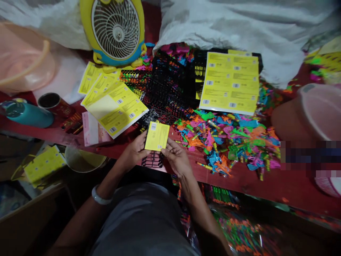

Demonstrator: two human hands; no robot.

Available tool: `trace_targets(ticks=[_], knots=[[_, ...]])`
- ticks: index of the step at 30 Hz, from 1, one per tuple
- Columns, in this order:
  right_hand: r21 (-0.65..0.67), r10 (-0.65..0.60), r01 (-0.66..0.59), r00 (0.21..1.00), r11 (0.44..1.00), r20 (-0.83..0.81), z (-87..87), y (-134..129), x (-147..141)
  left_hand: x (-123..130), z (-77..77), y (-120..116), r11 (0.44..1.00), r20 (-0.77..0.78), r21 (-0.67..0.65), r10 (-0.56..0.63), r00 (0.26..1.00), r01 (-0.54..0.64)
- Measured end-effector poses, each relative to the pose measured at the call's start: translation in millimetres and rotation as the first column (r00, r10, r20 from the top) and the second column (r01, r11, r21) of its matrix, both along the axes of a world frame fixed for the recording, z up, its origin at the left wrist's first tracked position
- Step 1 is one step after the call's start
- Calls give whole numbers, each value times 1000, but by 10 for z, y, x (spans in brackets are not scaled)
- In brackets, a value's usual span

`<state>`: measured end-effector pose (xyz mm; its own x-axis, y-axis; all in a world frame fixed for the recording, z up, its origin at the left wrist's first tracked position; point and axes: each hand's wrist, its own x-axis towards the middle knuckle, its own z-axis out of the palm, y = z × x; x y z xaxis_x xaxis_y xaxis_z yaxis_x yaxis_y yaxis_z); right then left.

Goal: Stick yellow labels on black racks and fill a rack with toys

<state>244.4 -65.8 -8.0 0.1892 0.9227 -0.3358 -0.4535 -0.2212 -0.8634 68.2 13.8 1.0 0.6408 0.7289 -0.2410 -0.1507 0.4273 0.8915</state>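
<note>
A yellow printed label (pixel 157 136) with a small barcode is between my two hands, above the front of the red table. Beneath it shows a black plastic rack (pixel 152 160) with rings along its edges. My left hand (pixel 138 145) is closed at the left side, its fingers partly behind the label and rack. The thumb and fingers of my right hand (pixel 174 154) pinch the label's lower right corner. Whether the label is stuck to the rack I cannot tell. More black racks (pixel 167 85) lie heaped just beyond my hands.
Sheets of yellow labels (pixel 117 110) lie at the left, another label sheet (pixel 230 81) at the back right. Small colourful plastic pieces (pixel 229 138) cover the right side. A yellow fan (pixel 117 32), teal bottle (pixel 29 113), open can (pixel 53 103) and pink tub (pixel 319 110) stand around.
</note>
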Motion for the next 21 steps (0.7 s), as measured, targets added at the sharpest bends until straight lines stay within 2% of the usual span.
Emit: trace_targets(ticks=[4, 7, 8, 10, 12, 13, 14, 15, 17, 18, 19, 21], knots=[[-46, 197, -195, 979, 980, 48, 150, 71, 143, 1, -7, -1, 997, 57, 7, -75, 996, 75], [-37, 191, -188, 972, 982, 138, 294, 262, 289, -4, -5, 10, 999, 23, 42, -19, 1000, 18], [10, 135, -138, 976, 990, 169, 341, 376, 380, -12, 1, 19, 997, -15, 70, 23, 1000, -22], [205, -86, 41, 974, 978, 211, 416, 675, 628, -42, 14, 44, 984, -116, 135, 131, 985, -115], [451, -342, 232, 922, 862, 179, 438, 1011, 902, -86, 29, 69, 958, -191, 168, 262, 946, -231], [510, -424, 289, 889, 811, 171, 421, 1167, 1008, -113, 35, 79, 941, -205, 159, 327, 922, -298], [520, -461, 308, 866, 797, 195, 385, 1301, 1071, -141, 38, 86, 923, -207, 120, 384, 900, -366], [509, -453, 275, 850, 816, 269, 332, 1408, 1077, -168, 37, 89, 904, -202, 55, 426, 882, -424], [454, -321, 54, 780, 889, 537, 184, 1536, 903, -214, 16, 87, 869, -193, -97, 462, 865, -486], [409, -229, -111, 684, 906, 693, 100, 1565, 736, -229, -5, 83, 853, -193, -156, 469, 862, -499], [352, -159, -272, 545, 896, 824, 18, 1577, 537, -237, -31, 77, 838, -193, -196, 477, 858, -510], [235, -120, -481, 259, 845, 958, -119, 1581, 120, -237, -89, 64, 809, -187, -218, 514, 837, -545]])
